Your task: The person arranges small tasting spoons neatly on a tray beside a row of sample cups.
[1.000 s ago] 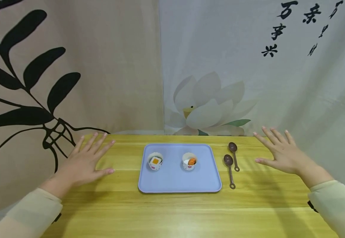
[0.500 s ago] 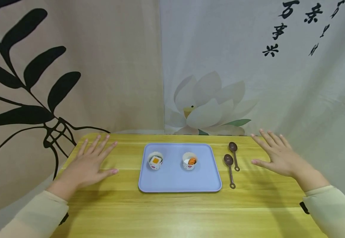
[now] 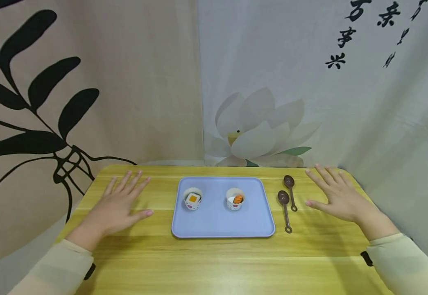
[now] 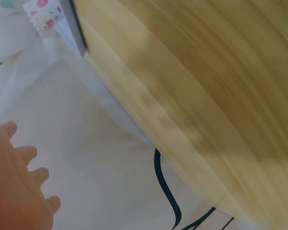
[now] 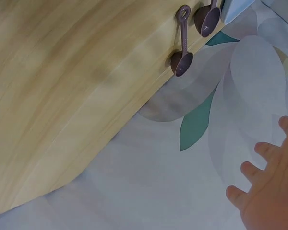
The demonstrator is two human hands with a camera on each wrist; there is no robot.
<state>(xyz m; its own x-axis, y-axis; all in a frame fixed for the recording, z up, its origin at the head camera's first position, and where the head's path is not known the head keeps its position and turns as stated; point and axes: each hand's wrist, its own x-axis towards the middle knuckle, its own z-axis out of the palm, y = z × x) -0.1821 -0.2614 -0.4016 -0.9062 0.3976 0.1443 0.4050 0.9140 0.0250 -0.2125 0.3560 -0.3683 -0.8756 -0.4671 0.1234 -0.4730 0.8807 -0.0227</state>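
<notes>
In the head view my left hand [image 3: 116, 209] hovers over the left part of the table, fingers spread, holding nothing. My right hand [image 3: 340, 198] is spread likewise at the right, close to two brown measuring spoons. The nearer spoon [image 3: 283, 198] and the farther spoon [image 3: 289, 181] lie side by side, bowls away from me. Between the hands is a light blue tray [image 3: 217, 227] bearing two small patterned paper cups. The left cup [image 3: 192, 205] holds a white piece with an orange-yellow square [image 3: 193, 199]; the right cup [image 3: 234, 206] holds an orange piece [image 3: 238, 199].
The yellow wooden table [image 3: 206, 266] ends at the back against a hanging cloth [image 3: 151, 102] printed with plants, a lotus and black characters. The spoons lie just right of the tray's edge.
Both hands have moved inward and slightly nearer to me, still spread. The tray, cups and spoons have stayed in place.
</notes>
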